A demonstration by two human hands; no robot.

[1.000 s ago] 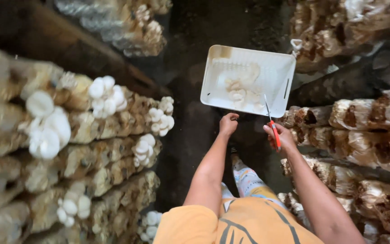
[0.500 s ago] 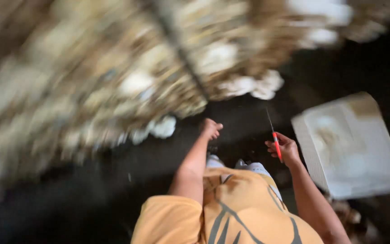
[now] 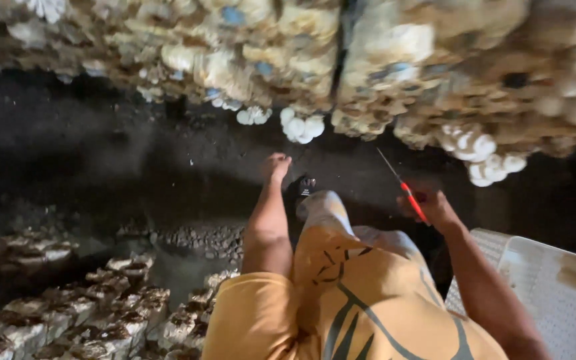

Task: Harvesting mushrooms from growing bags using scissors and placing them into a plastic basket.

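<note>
Stacked mushroom grow bags [image 3: 381, 60] fill the top of the view, pale and brownish, with white mushroom clusters [image 3: 301, 125] sprouting from their ends; another white cluster [image 3: 485, 157] hangs to the right. A second stack of bags [image 3: 68, 313] lies at lower left. Dark earthen floor [image 3: 101, 153] runs between them. A white perforated tray [image 3: 555, 287] sits at lower right

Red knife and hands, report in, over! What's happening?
Right hand shut on red-handled knife, blade up. Left hand loosely closed, nothing seen in it, nearest white mushroom cluster. White tray at right. Nothing blocking.
</note>
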